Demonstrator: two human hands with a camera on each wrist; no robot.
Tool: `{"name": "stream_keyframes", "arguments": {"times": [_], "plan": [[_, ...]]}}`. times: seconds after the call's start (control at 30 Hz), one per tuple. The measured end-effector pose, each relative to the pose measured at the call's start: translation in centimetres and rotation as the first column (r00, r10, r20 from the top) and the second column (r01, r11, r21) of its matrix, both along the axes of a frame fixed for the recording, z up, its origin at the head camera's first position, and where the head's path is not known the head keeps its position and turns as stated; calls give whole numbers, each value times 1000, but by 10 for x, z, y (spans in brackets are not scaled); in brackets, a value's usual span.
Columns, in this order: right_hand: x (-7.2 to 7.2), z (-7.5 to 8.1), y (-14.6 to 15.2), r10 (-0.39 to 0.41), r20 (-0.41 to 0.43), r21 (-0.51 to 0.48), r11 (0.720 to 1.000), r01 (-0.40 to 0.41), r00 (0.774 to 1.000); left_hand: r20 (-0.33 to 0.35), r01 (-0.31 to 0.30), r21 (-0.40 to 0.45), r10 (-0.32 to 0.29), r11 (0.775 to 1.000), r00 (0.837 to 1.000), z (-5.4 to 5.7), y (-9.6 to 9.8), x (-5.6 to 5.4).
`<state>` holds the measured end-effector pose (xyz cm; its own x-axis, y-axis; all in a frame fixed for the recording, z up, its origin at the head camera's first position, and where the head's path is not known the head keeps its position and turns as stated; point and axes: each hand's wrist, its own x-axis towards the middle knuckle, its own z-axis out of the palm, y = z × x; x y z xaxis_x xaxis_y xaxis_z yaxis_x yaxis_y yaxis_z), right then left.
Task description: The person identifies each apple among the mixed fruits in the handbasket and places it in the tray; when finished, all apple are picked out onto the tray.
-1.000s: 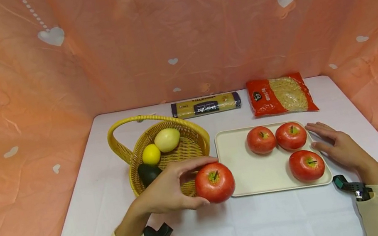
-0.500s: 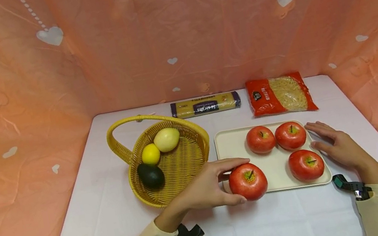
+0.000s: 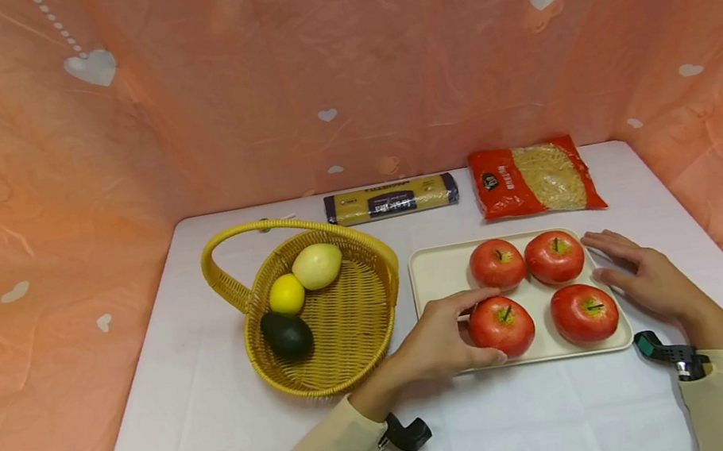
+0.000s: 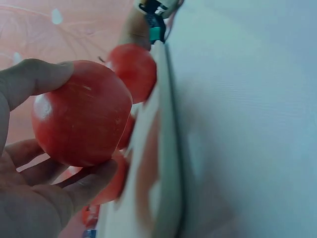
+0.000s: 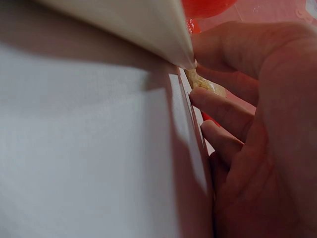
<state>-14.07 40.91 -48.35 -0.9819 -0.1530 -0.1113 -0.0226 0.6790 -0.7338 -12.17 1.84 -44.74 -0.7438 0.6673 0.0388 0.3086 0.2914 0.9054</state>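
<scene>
My left hand grips a red apple between thumb and fingers over the front middle of the cream tray. In the left wrist view the held apple appears raised above the tray's surface. Three other apples lie on the tray: a back middle apple, a back right apple and a front right apple. Beside the tray's right edge rests my right hand, fingers loosely extended. The right wrist view has its thumb and fingers at the tray's rim, gripping nothing.
Left of the tray stands a yellow wicker basket with an arched handle. It holds an avocado, a lemon and a pale green fruit. A spaghetti pack and a red pasta bag lie behind.
My left hand has carried the apple rightward from the basket's front edge to over the tray. The avocado has come into full view. My right hand has stayed in place.
</scene>
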Motion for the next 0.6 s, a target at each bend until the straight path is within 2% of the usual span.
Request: {"name": "stream_keyframes", "arguments": {"times": [0.23, 0.5, 0.6], "plan": [[0, 0, 0, -2, 4, 5, 1000, 2, 1000, 5, -44, -34, 44, 998, 999, -14, 15, -3], [-1, -1, 0, -2, 0, 13, 1000, 2, 1000, -52, -78, -61, 75, 995, 996, -22, 28, -3], [-1, -2, 0, -1, -3, 12, 1000, 1, 1000, -101, -91, -82, 82, 993, 991, -23, 32, -1]]}}
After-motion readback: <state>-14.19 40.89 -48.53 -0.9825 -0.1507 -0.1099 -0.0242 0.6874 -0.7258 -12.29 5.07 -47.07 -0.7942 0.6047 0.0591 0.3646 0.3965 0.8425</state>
